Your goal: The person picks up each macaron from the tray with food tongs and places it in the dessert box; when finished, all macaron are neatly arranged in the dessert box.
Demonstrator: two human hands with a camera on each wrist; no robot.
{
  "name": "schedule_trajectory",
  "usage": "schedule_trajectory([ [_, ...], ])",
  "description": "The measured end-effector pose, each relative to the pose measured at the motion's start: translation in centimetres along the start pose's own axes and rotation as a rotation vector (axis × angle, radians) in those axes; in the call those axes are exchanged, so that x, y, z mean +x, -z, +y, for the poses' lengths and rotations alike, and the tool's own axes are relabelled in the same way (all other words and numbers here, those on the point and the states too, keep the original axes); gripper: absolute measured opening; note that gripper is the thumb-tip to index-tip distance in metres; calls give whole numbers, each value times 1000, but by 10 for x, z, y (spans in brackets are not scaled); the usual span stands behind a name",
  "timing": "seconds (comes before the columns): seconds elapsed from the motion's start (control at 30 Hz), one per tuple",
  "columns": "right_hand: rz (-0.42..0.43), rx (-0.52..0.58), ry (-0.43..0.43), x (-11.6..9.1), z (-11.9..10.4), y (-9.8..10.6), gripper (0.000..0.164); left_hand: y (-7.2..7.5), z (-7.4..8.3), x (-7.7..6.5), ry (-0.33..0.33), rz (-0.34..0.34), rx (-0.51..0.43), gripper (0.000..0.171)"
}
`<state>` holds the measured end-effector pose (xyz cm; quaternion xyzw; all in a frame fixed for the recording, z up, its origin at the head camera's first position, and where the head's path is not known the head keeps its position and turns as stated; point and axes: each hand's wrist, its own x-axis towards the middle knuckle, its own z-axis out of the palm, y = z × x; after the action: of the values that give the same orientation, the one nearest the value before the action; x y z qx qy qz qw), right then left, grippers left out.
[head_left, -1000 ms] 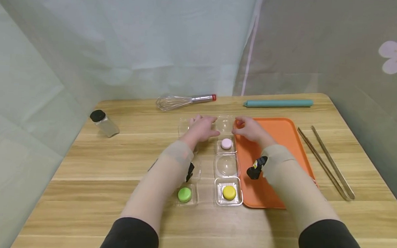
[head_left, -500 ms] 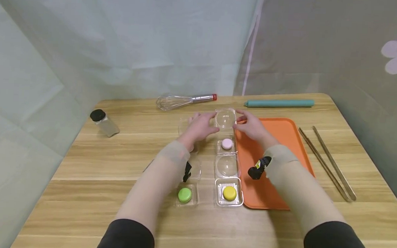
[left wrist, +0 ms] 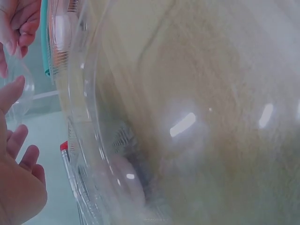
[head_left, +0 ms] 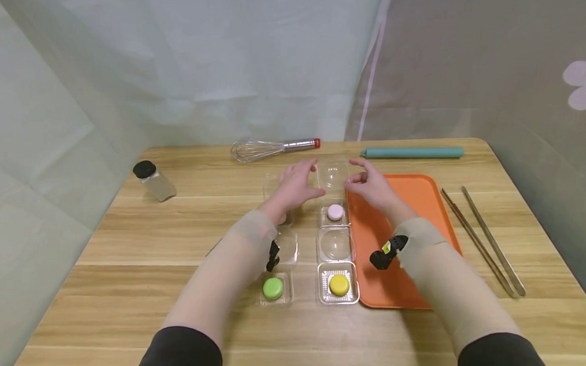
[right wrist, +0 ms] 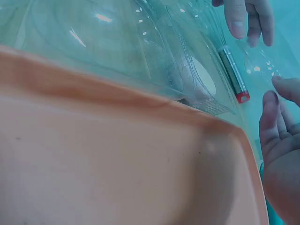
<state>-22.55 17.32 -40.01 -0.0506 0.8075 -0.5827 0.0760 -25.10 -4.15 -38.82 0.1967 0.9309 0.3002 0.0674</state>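
A clear plastic lid (head_left: 332,176) stands raised behind the base holding a pale pink macaron (head_left: 335,212). My right hand (head_left: 373,191) pinches the lid's right edge between thumb and fingers. On the other side my left hand (head_left: 295,188) has its fingers spread, with thumb and forefinger close beside the lid's left edge. Nearer the body, a yellow macaron (head_left: 339,285) sits in a clear box whose round-domed lid (head_left: 335,245) lies folded back. To its left is a green macaron (head_left: 272,288) in another clear box. My left forearm partly hides the left-hand row of boxes.
An orange tray (head_left: 420,197) lies under my right forearm, against the boxes. Metal tongs (head_left: 487,235) are to its right. A whisk (head_left: 275,148) and a teal rolling pin (head_left: 412,152) lie along the back. A black-capped jar (head_left: 154,181) lies tilted at left.
The lid behind the pink macaron has come up and back, between both hands. My left forefinger has drawn slightly away from its edge, while my right hand stays at the other edge.
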Motion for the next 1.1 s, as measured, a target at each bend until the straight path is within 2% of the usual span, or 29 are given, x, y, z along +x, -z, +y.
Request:
schedule_trajectory([
  [0.13,-20,86,26,-4,-1,-1,65,3,1,-1,-2,-1,13,96],
  [0.3,-29,190,49,-7,-2,-2,61,8,1,-2,-46,4,58,101],
  [0.47,-29,281,20,-9,-3,-2,59,9,2,-4,-92,17,107,110],
  [0.63,-33,304,9,-9,-1,-3,58,12,3,-6,-135,34,177,111],
  [0.83,-36,262,-8,-12,-1,-2,57,17,6,-10,-157,31,193,104],
  [0.93,-42,261,-12,-15,-2,0,51,19,6,-11,-168,33,215,103],
  [1.1,-89,350,-33,-17,0,4,43,22,3,-13,-195,55,291,100],
])
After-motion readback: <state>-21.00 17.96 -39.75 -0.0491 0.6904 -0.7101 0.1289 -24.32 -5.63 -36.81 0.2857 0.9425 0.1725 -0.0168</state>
